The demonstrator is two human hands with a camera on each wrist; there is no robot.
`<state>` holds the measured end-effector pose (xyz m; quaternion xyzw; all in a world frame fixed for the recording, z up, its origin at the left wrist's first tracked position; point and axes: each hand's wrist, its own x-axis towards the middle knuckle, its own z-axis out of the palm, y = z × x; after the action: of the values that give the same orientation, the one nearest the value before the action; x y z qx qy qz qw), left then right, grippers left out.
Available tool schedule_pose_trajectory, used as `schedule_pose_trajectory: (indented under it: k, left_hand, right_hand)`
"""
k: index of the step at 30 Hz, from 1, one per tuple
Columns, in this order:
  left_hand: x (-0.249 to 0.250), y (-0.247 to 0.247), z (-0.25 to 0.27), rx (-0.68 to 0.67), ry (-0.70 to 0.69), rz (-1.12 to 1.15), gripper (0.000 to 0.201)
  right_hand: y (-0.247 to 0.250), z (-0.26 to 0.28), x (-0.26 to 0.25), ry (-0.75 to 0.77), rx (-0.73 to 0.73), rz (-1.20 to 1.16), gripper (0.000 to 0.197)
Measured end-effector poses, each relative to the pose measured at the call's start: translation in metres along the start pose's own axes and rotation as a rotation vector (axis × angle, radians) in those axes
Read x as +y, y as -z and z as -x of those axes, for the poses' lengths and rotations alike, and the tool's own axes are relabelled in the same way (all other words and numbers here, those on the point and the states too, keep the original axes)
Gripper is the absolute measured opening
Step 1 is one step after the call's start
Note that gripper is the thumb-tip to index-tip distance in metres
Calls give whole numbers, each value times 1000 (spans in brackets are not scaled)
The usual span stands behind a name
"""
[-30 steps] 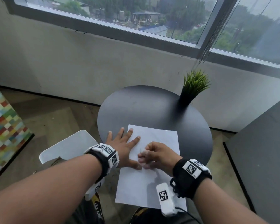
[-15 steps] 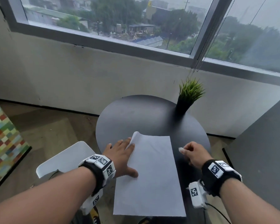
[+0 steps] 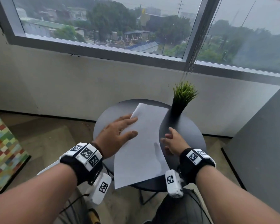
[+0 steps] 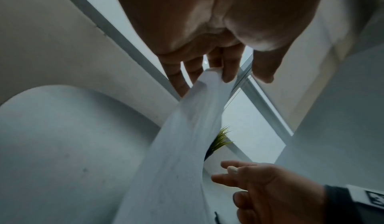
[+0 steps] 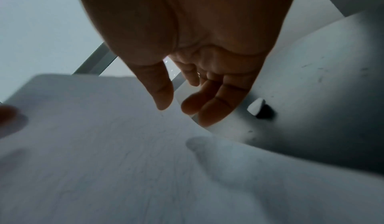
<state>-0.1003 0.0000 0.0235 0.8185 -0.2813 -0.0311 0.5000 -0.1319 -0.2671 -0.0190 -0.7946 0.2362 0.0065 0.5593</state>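
Note:
A blank white sheet of paper [image 3: 144, 151] lies lengthwise on the round black table [image 3: 192, 136], with its near end over the table's front edge. My left hand [image 3: 128, 126] holds its far left part. The thumb and index finger lie on top, and the left wrist view shows the paper's edge [image 4: 210, 74] pinched between the fingers and lifted. My right hand [image 3: 170, 138] hovers open at the sheet's right edge, holding nothing. A small white piece [image 5: 256, 106] lies on the table just beyond the right fingers.
A small green plant in a black pot [image 3: 183, 96] stands at the table's far right, close to the paper's far corner. A white wall and a window are behind. A grey cabinet [image 3: 265, 143] stands on the right, a chequered multicoloured panel [image 3: 3, 143] on the left.
The left hand pushed the sheet forward and raised its left edge. The right hand left the paper, swung right and opened; the small white piece it held now lies on the table.

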Motion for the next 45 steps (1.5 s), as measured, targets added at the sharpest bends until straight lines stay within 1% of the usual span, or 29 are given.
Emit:
schedule_pose_trajectory:
  k: [1, 3, 4, 5, 6, 8, 9, 10, 12, 13, 14, 16, 17, 19, 22, 24, 27, 29, 30, 32, 33, 35, 36, 38, 39, 42, 43, 44, 45]
  left_hand:
    - [4, 5, 0, 6, -36, 25, 66]
    - [10, 13, -2, 26, -101, 61, 48]
    - [14, 15, -3, 44, -131, 75, 43]
    - [15, 17, -4, 73, -157, 79, 43]
    - [17, 18, -6, 108, -179, 73, 48]
    - [14, 21, -9, 169, -182, 83, 66]
    - [12, 23, -10, 189, -146, 146, 75]
    - [10, 25, -10, 215, -78, 249, 80]
    - [8, 29, -11, 261, 74, 464, 84]
    - [8, 30, -10, 260, 118, 554, 76]
    - [10, 32, -10, 260, 135, 620, 59]
    - [15, 32, -11, 306, 147, 669, 19]
    - [13, 30, -12, 339, 158, 677, 10]
    - [6, 25, -10, 341, 212, 653, 12]
    - [-4, 16, 1, 253, 295, 590, 14]
    - [-5, 17, 1, 263, 300, 554, 13]
    - [-7, 26, -10, 349, 321, 565, 12]
    - [-14, 26, -16, 351, 394, 530, 13]
    - [-21, 23, -16, 338, 442, 498, 13]
    - [-48, 12, -10, 279, 531, 392, 6]
    - [-62, 4, -7, 237, 583, 332, 6]
    - [-76, -9, 0, 161, 651, 174, 14]
    - [-74, -13, 4, 141, 665, 75, 15]
    - [-68, -20, 9, 132, 657, -98, 15]
    - [-68, -22, 10, 134, 656, -135, 26]
    - [-67, -24, 14, 84, 629, -198, 88]
    - [-69, -22, 15, 44, 595, -294, 98]
    - [-70, -20, 17, -28, 527, -444, 99]
    - [-72, -20, 20, -128, 441, -607, 95]
  right_hand:
    - [2, -3, -4, 7, -28, -28, 65]
    - [7, -5, -14, 47, -97, -126, 33]
    - [9, -4, -20, 69, -110, -172, 21]
    - [11, -1, -25, 88, -113, -197, 15]
    - [12, 3, -30, 114, -100, -206, 11]
    - [18, 13, -42, 199, -28, -174, 7]
    - [21, 18, -48, 249, 14, -149, 4]
    - [25, 24, -53, 294, 49, -136, 4]
    - [31, 34, -62, 371, 114, -129, 12]
    - [33, 39, -66, 412, 138, -129, 15]
    - [35, 44, -70, 457, 155, -132, 16]
    - [34, 53, -75, 524, 179, -151, 12]
    - [34, 54, -75, 537, 194, -154, 11]
    - [31, 52, -67, 500, 195, -95, 13]
    - [25, 47, -50, 350, 93, 64, 12]
    - [28, 43, -51, 353, 102, 81, 10]
    - [37, 31, -57, 399, 141, 67, 6]
    - [43, 14, -48, 356, 150, 236, 10]
    - [45, 4, -37, 291, 130, 390, 13]
    - [43, -10, -7, 147, 36, 712, 22]
    - [41, -14, 11, 112, -12, 829, 28]
    - [35, -17, 39, 105, -72, 977, 37]
    - [32, -17, 45, 114, -69, 1005, 36]
    - [31, -16, 51, 144, -22, 1013, 27]
    - [32, -15, 51, 156, -2, 1008, 22]
    - [36, -14, 48, 143, 20, 1019, 16]
    - [37, -14, 45, 128, 28, 1020, 16]
    - [37, -13, 40, 116, 32, 1017, 17]
    - [36, -11, 35, 118, 32, 1003, 17]
